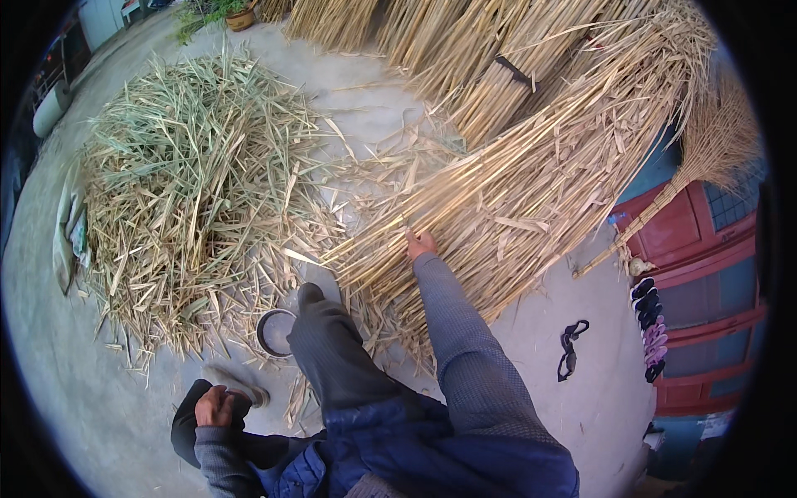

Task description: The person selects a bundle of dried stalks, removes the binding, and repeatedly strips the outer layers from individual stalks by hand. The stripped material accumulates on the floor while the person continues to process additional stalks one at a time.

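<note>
My right hand [420, 244] reaches forward on a grey sleeve and rests on the near ends of a large bundle of dry yellow reed stalks [531, 174] lying on the concrete; whether its fingers grip a stalk I cannot tell. My left hand [214, 407] sits low at the left on my knee, fingers curled, holding nothing that I can see. My legs in dark grey trousers and a shoe [311, 292] stretch between the two hands.
A big heap of stripped green-yellow leaves [195, 183] lies at the left. A metal ring [274, 332] lies by my foot. More tied reed bundles [490, 50] lie behind. A straw broom [706, 158], red doors [689, 241], shoes and a black strap [571, 349] are at the right.
</note>
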Tool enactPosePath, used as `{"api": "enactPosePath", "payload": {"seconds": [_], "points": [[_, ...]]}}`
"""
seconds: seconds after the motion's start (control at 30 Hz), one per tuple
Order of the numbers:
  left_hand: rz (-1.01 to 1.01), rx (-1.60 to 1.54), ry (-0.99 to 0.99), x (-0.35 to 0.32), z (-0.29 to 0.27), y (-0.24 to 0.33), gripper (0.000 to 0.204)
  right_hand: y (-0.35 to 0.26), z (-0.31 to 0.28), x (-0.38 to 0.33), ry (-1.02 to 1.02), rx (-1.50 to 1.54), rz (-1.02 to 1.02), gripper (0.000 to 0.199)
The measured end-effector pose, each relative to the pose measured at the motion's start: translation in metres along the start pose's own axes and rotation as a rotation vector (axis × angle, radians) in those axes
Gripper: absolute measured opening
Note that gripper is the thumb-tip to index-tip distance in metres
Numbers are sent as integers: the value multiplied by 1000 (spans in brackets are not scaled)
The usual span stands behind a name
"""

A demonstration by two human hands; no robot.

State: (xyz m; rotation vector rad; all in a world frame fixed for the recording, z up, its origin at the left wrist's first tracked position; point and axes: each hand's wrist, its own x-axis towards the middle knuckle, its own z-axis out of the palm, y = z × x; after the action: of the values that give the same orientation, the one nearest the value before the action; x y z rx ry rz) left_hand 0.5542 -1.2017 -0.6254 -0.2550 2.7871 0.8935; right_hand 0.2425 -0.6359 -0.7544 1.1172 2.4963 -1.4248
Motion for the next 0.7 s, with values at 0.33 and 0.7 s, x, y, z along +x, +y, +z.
{"api": "enactPosePath", "payload": {"seconds": [0.33, 0.7], "points": [[64, 82, -3, 4, 2, 3, 28, 69, -62, -14, 12, -204, 267, 37], [59, 81, 35, 1, 2, 6, 29, 118, -80, -32, 252, -288, -304, 27]]}}
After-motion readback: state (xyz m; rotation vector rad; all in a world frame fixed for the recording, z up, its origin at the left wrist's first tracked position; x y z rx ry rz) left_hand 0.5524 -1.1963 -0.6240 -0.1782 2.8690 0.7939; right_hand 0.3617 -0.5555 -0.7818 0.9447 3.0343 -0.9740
